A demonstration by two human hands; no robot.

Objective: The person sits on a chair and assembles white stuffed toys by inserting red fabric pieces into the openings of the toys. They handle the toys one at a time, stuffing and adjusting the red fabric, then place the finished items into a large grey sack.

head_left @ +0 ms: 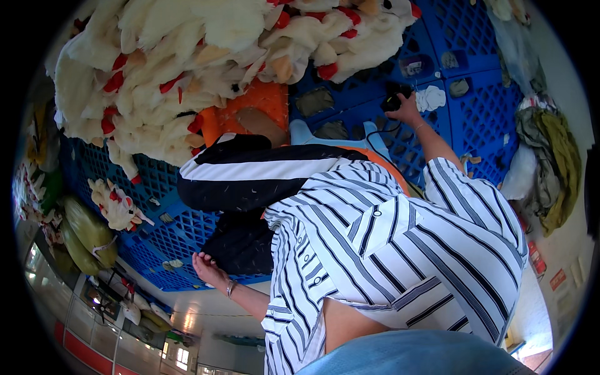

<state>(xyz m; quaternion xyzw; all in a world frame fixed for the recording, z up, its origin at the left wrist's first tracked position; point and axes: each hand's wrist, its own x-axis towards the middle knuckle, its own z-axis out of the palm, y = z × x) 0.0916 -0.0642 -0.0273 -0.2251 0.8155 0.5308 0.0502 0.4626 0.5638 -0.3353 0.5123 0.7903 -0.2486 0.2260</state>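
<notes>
My right hand is closed around a small black corded device, whose exact kind I cannot make out. Its dark cord runs down beside my shirt. Just right of that hand, a crumpled white cloth lies on the blue plastic pallets. Low beside my black trouser leg, my left hand has its fingers apart and nothing visible in them. A large heap of limp cream plush toy skins with red and orange parts fills the far left. One separate plush piece lies nearer, on the pallets.
An orange plastic piece stands by the heap, beside a light blue stool. Olive and grey bags hang or lean along the right wall. A green-yellow sack sits at the left edge of the pallets.
</notes>
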